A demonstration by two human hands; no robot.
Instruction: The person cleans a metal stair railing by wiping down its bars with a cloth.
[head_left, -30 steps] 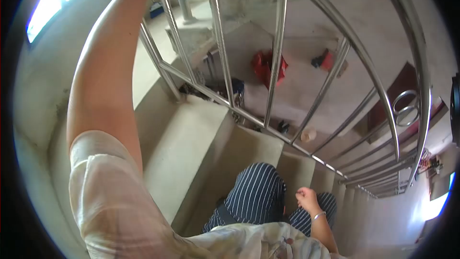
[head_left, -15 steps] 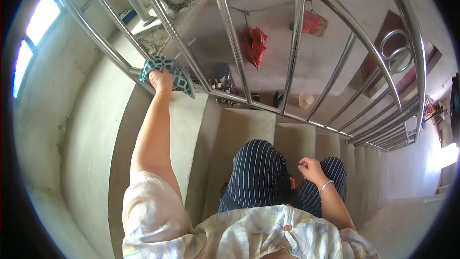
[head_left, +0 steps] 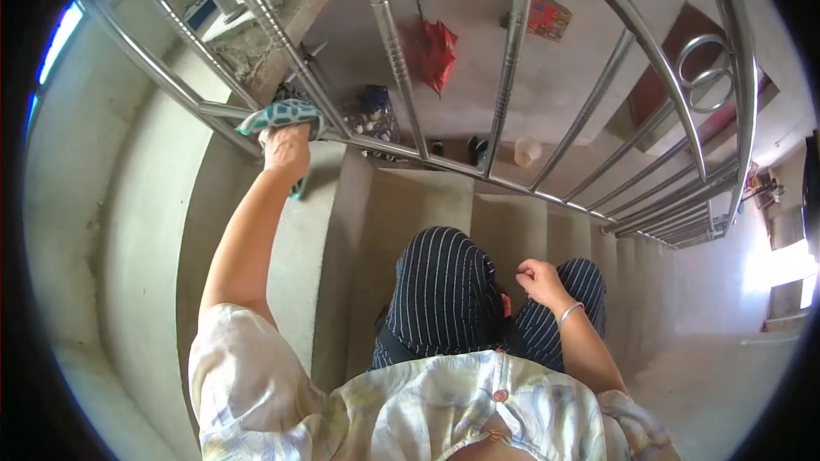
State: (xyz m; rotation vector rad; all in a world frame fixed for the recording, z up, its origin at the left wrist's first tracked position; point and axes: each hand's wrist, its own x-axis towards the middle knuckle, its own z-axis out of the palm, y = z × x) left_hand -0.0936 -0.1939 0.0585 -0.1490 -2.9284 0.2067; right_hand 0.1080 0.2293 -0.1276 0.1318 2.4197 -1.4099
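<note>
Gripping cloth [head_left: 286,111] in left hand [head_left: 286,150], closing firmly on bunched, thin fabric in a green-and-white print. Pressing it at the left part of the bottom rail [head_left: 512,184], beside the feet of the bars [head_left: 390,47]. Being unable to tell the finger wrap round the metal, hidden under folds. Letting a green corner hang below the hand, over the step [head_left: 299,248]. Curling right hand [head_left: 543,282] loosely into a narrow grip, beside the right knee. Wearing a smooth metal bracelet [head_left: 571,313] at the right wrist, a pale, softly creased shirt [head_left: 401,405], and dark trousers [head_left: 440,290] with fine white stripes. Facing round, shiny bars, ridged in bands partway up, and two joined rings [head_left: 707,72] by the curved handrail [head_left: 740,60].

Reaching forward and left, along the step's rail-side end. Working in tight room between bars at the cloth. Holding right hand well apart from the rail, with open air between.

Bending knees above plain, matt grey stairs, descending to the right. Looking through the bars onto a lower level, at a hanging red bundle [head_left: 437,55], a flat red box [head_left: 548,17] hung near it, and a pale bucket [head_left: 527,151]. Passing a scuffed wall [head_left: 64,230] and bright window [head_left: 60,38] on the left.
</note>
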